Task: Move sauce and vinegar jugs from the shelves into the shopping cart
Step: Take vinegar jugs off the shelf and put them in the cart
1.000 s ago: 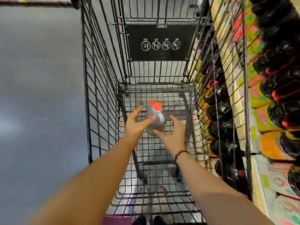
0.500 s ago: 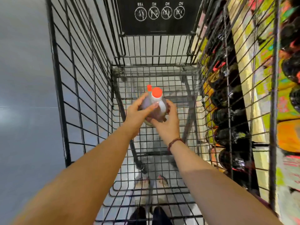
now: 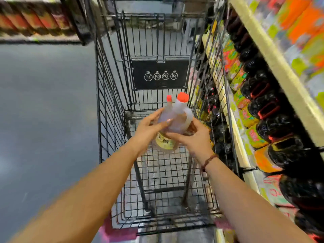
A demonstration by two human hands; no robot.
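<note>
One cart (image 3: pixel 112 95), wire basket, shelves (image 3: pixel 273 55) at 3 o'clock with dark jugs (blurred, count unclear). Inside the cart: two jugs (image 3: pixel 177 120), red caps, touching, tilted toward 12. Left hand (image 3: pixel 149 130) at their 9, right hand (image 3: pixel 194 137) at 5, fingers spread against the sides. One bracelet (image 3: pixel 208 161).

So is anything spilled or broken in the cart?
Nothing stands out. Both hands, left and right, hold a jug over the cart; its red cap is on and no liquid shows below. A second red cap peeks out behind. The picture is blurry, so small leaks could hide.
</note>
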